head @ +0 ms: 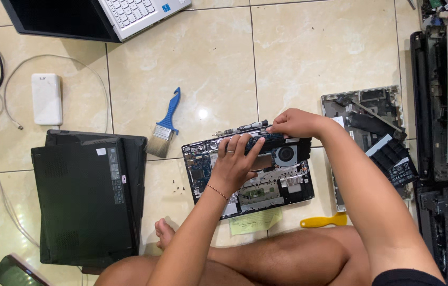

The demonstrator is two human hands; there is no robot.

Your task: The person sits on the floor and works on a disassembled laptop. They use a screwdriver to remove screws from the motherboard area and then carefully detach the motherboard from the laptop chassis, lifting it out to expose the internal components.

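Already we have both hands down on the opened laptop base, which lies on the tiled floor just ahead of our crossed legs; our left hand rests spread on its middle, fingers curled over the black battery, and our right hand pinches that battery's far edge at about twelve o'clock; whether the battery is lifted clear or only gripped, we cannot tell. Judging by what lies open, the bottom cover is off and the circuit board and round fan are bare, so the opening-up looks done while the internal parts seem yet in place. A screwdriver lies touching the base's far rim; a blue-handled brush sits at ten o'clock; a yellow pry tool at four o'clock; a closed black laptop at nine o'clock; another stripped chassis at three o'clock.
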